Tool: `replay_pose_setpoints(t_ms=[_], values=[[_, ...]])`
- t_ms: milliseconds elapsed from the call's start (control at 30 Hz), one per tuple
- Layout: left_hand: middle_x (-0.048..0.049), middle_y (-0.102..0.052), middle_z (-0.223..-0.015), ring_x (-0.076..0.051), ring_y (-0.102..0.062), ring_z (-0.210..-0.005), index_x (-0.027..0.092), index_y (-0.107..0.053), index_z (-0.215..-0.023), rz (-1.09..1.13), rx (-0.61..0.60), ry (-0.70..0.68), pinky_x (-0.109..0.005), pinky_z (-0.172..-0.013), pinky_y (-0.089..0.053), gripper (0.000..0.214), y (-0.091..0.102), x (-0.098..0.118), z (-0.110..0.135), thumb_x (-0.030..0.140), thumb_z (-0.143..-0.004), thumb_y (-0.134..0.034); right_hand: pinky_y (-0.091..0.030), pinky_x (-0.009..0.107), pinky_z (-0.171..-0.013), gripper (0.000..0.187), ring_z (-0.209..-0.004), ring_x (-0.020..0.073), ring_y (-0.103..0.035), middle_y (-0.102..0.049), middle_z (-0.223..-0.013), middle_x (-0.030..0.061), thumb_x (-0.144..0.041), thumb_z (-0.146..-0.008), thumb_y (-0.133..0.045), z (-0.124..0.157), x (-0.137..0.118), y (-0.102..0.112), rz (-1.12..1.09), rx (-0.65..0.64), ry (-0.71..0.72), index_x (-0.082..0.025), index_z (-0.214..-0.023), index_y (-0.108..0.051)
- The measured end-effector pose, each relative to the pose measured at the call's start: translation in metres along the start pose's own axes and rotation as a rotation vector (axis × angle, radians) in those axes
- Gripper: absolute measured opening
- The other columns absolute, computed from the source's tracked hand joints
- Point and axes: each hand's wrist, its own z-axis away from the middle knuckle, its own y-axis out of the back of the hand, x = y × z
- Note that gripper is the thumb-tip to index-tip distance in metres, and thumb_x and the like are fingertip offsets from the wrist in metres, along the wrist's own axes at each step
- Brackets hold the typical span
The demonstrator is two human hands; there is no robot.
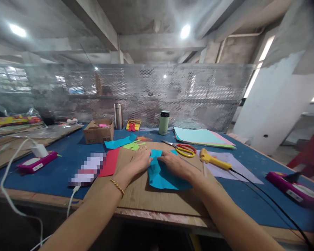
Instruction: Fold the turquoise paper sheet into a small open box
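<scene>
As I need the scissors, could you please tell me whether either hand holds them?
No, the scissors lie beyond the right hand, which, like the left hand, touches the blue paper.

Watching the person's two bare arms: both come in at the bottom edge and converge mid-frame. Left forearm (90, 211) slants up from lower left; right forearm (231, 211) slants up from lower right. Left hand (142, 159) just left of right hand (174, 164), slightly higher in frame, small gap between. Backs of both hands show. Left fingers bent, pointing up and to the right; right fingers curled inward, tips pointing left. Left wrist (126, 173) fairly straight, in line with its forearm. Right wrist (192, 175) similar. Can't tell how tightly the fingers close; undersides hidden from here.
</scene>
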Motion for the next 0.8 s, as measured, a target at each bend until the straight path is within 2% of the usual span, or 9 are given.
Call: replay_pose_setpoints(t_ms=[167, 333, 500, 567, 633, 667, 700, 800], values=[[-0.0136, -0.063, -0.111, -0.028, -0.053, -0.110, 0.016, -0.064, -0.095, -0.006, 0.014, 0.004, -0.040, -0.098, -0.040, 0.016, -0.004, 0.000, 0.000, 0.022, -0.093, -0.048, -0.042, 0.028, -0.078, 0.042, -0.088, 0.0192, -0.057, -0.063, -0.098, 0.0119, 0.000, -0.087, -0.041, -0.002, 0.010, -0.007, -0.018, 0.024, 0.020, -0.015, -0.113, -0.071], [-0.0136, -0.062, -0.113, -0.027, -0.053, -0.110, 0.016, -0.064, -0.096, -0.001, 0.011, 0.016, -0.038, -0.096, -0.042, 0.016, -0.005, -0.002, -0.004, 0.020, -0.092, -0.049, -0.041, 0.028, -0.072, 0.042, -0.081, 0.0183, -0.057, -0.063, -0.093, 0.0104, -0.001, -0.088, -0.039, -0.002, 0.014, -0.008, 0.011, 0.020, 0.007, -0.017, -0.110, -0.072], [-0.0117, -0.061, -0.116, -0.025, -0.053, -0.109, 0.017, -0.065, -0.106, 0.014, -0.021, -0.010, -0.035, -0.095, -0.042, 0.022, -0.004, -0.006, -0.008, 0.017, -0.087, -0.052, -0.045, 0.028, -0.074, 0.046, -0.084, 0.0187, -0.061, -0.067, -0.097, 0.0090, 0.000, -0.086, -0.040, 0.008, 0.007, 0.008, -0.010, 0.014, 0.059, -0.023, -0.104, -0.075], [-0.0111, -0.060, -0.116, -0.024, -0.053, -0.108, 0.019, -0.065, -0.106, 0.015, -0.036, -0.011, -0.034, -0.094, -0.042, 0.024, -0.002, -0.007, -0.008, 0.016, -0.088, -0.050, -0.047, 0.029, -0.076, 0.047, -0.086, 0.0189, -0.064, -0.069, -0.099, 0.0083, -0.001, -0.085, -0.042, 0.014, 0.013, 0.018, -0.055, -0.018, 0.098, -0.025, -0.108, -0.076], [-0.0107, -0.059, -0.117, -0.024, -0.052, -0.111, 0.020, -0.066, -0.108, 0.017, -0.050, -0.022, -0.034, -0.096, -0.042, 0.025, -0.001, -0.008, -0.007, 0.017, -0.089, -0.049, -0.049, 0.030, -0.082, 0.043, -0.092, 0.0197, -0.066, -0.071, -0.105, 0.0085, -0.007, -0.088, -0.045, 0.021, 0.032, 0.031, -0.116, 0.002, 0.101, -0.024, -0.113, -0.075], [-0.0108, -0.059, -0.118, -0.024, -0.051, -0.112, 0.020, -0.066, -0.109, 0.022, -0.057, -0.030, -0.034, -0.097, -0.041, 0.025, -0.001, -0.008, -0.007, 0.018, -0.089, -0.049, -0.049, 0.031, -0.084, 0.040, -0.096, 0.0204, -0.066, -0.072, -0.108, 0.0093, -0.012, -0.091, -0.045, 0.027, 0.045, 0.039, -0.140, 0.050, 0.073, -0.023, -0.116, -0.074], [-0.0112, -0.059, -0.119, -0.024, -0.051, -0.113, 0.020, -0.065, -0.110, 0.028, -0.065, -0.041, -0.035, -0.098, -0.041, 0.026, -0.001, -0.009, -0.007, 0.019, -0.089, -0.049, -0.050, 0.030, -0.085, 0.039, -0.097, 0.0207, -0.067, -0.072, -0.109, 0.0101, -0.015, -0.094, -0.044, 0.033, 0.060, 0.047, -0.147, 0.136, -0.028, -0.021, -0.118, -0.073], [-0.0118, -0.059, -0.120, -0.025, -0.052, -0.115, 0.020, -0.065, -0.115, 0.048, -0.084, -0.074, -0.036, -0.101, -0.040, 0.029, -0.002, -0.011, -0.006, 0.023, -0.091, -0.047, -0.050, 0.028, -0.085, 0.043, -0.097, 0.0197, -0.068, -0.074, -0.110, 0.0112, -0.015, -0.096, -0.038, 0.061, 0.105, 0.068, 0.022, 0.241, -0.426, -0.015, -0.125, -0.069]])
